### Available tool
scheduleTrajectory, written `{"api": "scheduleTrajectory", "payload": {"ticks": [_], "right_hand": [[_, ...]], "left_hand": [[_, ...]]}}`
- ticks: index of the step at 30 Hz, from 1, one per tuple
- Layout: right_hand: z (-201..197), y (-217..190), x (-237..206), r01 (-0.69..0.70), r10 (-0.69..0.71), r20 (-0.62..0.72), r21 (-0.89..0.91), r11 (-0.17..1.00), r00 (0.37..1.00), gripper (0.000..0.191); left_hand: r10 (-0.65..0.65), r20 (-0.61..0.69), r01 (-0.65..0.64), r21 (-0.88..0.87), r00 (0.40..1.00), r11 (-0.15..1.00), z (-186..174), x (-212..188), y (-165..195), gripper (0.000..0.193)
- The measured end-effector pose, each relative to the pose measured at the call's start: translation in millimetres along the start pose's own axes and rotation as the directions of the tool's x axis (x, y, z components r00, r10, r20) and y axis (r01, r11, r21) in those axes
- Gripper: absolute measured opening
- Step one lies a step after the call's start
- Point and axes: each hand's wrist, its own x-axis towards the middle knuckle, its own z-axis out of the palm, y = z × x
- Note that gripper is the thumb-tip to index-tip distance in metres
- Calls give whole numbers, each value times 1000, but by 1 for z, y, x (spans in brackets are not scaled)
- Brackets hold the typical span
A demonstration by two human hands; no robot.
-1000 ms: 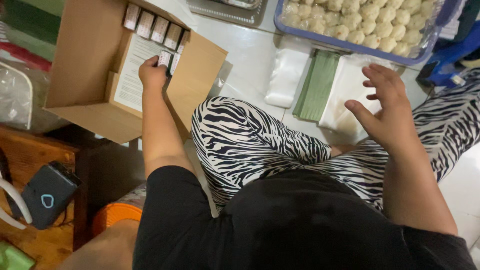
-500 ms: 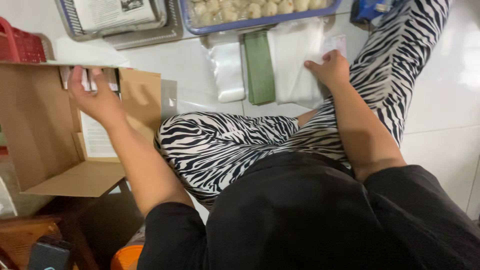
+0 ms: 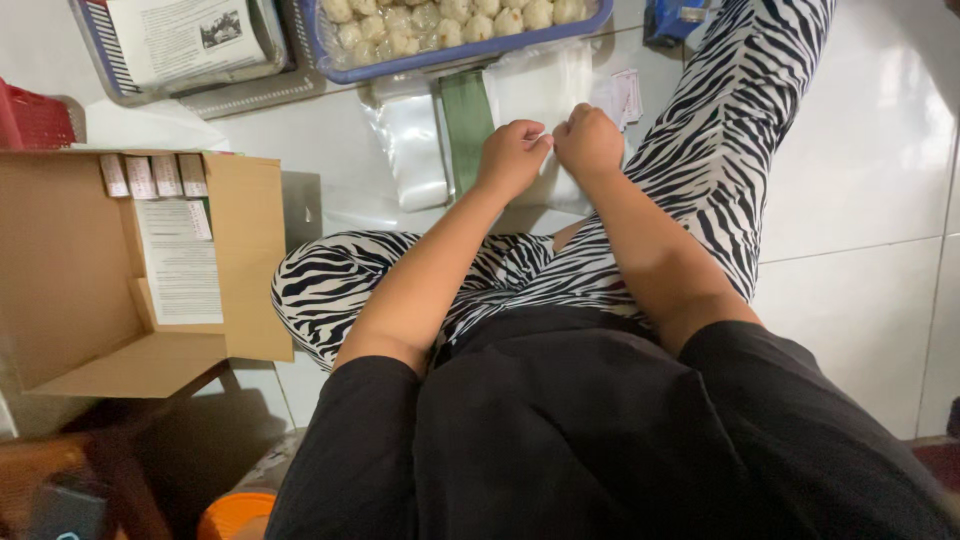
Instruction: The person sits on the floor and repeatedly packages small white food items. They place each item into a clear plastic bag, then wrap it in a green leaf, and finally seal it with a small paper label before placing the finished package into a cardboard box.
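Your left hand (image 3: 512, 152) has left the cardboard box (image 3: 110, 270) at nine o'clock; both hands' fingers now curl, pinching the clear bag (image 3: 545, 95) with your right hand (image 3: 590, 142).

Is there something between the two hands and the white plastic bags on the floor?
Nothing visible. The left hand and right hand rest together directly on the white plastic bags, beside the green stack.

Left hand (image 3: 512, 152) is out of the cardboard box (image 3: 140, 270) now, over on the stack of clear plastic bags (image 3: 540, 95) on the floor. Right hand (image 3: 590, 143) sits just beside it, both fists closed, pinching the top bag between them.
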Motion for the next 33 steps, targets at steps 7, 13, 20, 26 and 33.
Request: {"api": "scheduleTrajectory", "payload": {"ticks": [7, 13, 20, 26, 33], "right_hand": [[2, 22, 9, 29, -9, -114, 173, 984, 993, 19], [-11, 46, 20, -157, 214, -58, 502, 851, 975, 22], [-44, 79, 12, -321, 274, 220, 220, 921, 936, 53], [-28, 41, -3, -651, -382, 651, 744, 149, 656, 64], [-44, 53, 59, -417, 6, 417, 909, -5, 909, 40]], "left_hand": [[15, -26, -9, 207, 1000, 978, 19, 4, 1, 56], [-100, 38, 67, 509, 994, 858, 38, 11, 23, 37], [-110, 465, 465, -782, 879, 415, 16, 16, 1, 26], [5, 429, 414, -874, 903, 253, -30, -39, 12, 66], [-187, 470, 505, -781, 863, 368, -57, -81, 13, 62]]}}
